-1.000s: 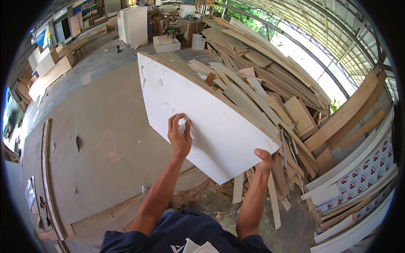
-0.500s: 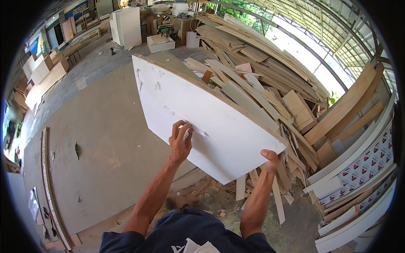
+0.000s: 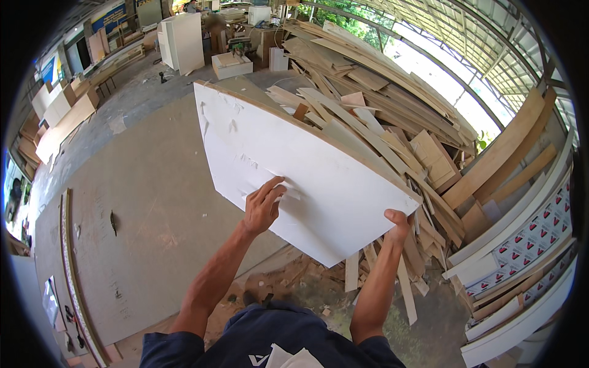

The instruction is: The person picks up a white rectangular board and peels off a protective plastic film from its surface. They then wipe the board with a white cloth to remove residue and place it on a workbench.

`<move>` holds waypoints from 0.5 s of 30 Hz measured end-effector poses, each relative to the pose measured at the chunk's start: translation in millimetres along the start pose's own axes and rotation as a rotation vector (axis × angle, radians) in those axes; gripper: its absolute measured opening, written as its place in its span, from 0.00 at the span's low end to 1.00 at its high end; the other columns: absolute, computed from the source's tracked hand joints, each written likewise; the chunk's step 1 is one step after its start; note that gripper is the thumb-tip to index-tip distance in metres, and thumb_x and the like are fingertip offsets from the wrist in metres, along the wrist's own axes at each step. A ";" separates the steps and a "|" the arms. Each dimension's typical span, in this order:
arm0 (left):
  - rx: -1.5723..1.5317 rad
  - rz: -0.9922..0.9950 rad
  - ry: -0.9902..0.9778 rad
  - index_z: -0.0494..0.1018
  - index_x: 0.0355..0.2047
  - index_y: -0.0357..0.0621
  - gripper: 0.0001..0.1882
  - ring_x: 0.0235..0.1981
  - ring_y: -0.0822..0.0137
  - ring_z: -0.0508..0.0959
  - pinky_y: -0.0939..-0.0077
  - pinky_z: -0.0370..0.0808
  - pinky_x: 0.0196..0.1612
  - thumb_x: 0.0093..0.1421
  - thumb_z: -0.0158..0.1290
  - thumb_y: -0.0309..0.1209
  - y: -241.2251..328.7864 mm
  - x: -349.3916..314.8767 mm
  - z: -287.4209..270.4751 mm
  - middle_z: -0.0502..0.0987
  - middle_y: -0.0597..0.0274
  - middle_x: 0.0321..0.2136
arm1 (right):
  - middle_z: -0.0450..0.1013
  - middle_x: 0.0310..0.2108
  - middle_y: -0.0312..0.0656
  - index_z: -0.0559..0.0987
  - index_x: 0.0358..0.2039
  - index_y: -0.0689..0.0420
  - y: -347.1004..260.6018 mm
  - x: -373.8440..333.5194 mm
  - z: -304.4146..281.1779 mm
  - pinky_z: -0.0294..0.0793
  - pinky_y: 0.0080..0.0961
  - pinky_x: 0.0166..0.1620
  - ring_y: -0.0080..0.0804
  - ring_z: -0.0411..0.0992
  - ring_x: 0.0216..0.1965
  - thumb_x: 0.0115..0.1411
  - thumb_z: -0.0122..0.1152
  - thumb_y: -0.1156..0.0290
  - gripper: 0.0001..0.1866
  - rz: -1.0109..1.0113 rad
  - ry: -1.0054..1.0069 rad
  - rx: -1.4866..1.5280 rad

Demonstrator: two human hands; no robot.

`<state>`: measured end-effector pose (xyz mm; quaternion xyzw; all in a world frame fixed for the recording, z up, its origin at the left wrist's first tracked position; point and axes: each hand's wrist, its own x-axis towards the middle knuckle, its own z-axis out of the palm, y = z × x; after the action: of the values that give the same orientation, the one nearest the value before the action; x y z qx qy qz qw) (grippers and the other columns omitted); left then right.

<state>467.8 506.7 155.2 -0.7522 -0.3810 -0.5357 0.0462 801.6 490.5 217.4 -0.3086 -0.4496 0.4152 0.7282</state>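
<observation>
A white-faced board [image 3: 350, 190] with a bare wood edge stands tilted before me, over a large grey-brown sheet. Its right lower corner is gripped by my right hand [image 3: 397, 226], thumb on the white face, the other fingers hidden behind. At the middle of the face my left hand [image 3: 264, 207] is bent, its fingertips closed at a loose flap of thin white film [image 3: 296, 194]. Small torn, lifted bits of film [image 3: 248, 161] show above the hand and near the board's upper left corner.
Under the board spreads the large flat sheet [image 3: 147, 214], with a long strip [image 3: 69, 264] and a small dark tool [image 3: 113, 223] on it. A heap of wood offcuts [image 3: 374, 92] fills the right side. Curved-looking panels [image 3: 521, 257] lean at far right. White cabinets [image 3: 181, 43] stand behind.
My left hand's curled fingers have straightened somewhat and shifted slightly right over the film flap. Board and right hand have moved a little to the right in the picture.
</observation>
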 end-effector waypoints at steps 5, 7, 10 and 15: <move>-0.106 -0.206 -0.332 0.69 0.46 0.44 0.22 0.40 0.50 0.81 0.60 0.80 0.40 0.50 0.53 0.13 5.0 -107.4 -8.6 0.80 0.54 0.43 | 0.75 0.42 0.40 0.75 0.47 0.59 7.5 13.4 -2.0 0.73 0.34 0.51 0.34 0.73 0.42 0.37 0.67 0.71 0.31 0.023 0.103 -0.001; -0.101 -0.446 -0.490 0.70 0.46 0.44 0.20 0.40 0.48 0.81 0.59 0.79 0.41 0.53 0.52 0.14 9.7 -160.6 -19.9 0.80 0.52 0.39 | 0.74 0.41 0.40 0.74 0.47 0.58 10.6 16.0 -0.1 0.72 0.34 0.51 0.33 0.72 0.42 0.37 0.67 0.71 0.31 0.069 0.142 0.002; -0.150 -0.583 -0.492 0.73 0.48 0.44 0.17 0.39 0.48 0.82 0.58 0.79 0.41 0.57 0.56 0.21 30.0 -197.9 -31.3 0.81 0.52 0.39 | 0.74 0.42 0.40 0.74 0.48 0.58 5.9 18.4 6.0 0.72 0.33 0.51 0.33 0.72 0.42 0.37 0.66 0.71 0.32 0.055 0.134 0.010; 0.044 -0.703 -0.535 0.77 0.49 0.44 0.20 0.38 0.48 0.82 0.58 0.79 0.40 0.58 0.63 0.38 48.2 -224.9 -70.4 0.82 0.52 0.35 | 0.74 0.40 0.40 0.74 0.47 0.59 5.4 20.1 1.7 0.72 0.32 0.48 0.32 0.72 0.40 0.37 0.65 0.71 0.30 0.037 0.122 -0.015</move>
<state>413.0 321.3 12.0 -0.6880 -0.6234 -0.2970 -0.2231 803.3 510.8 221.6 -0.3467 -0.4018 0.4056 0.7442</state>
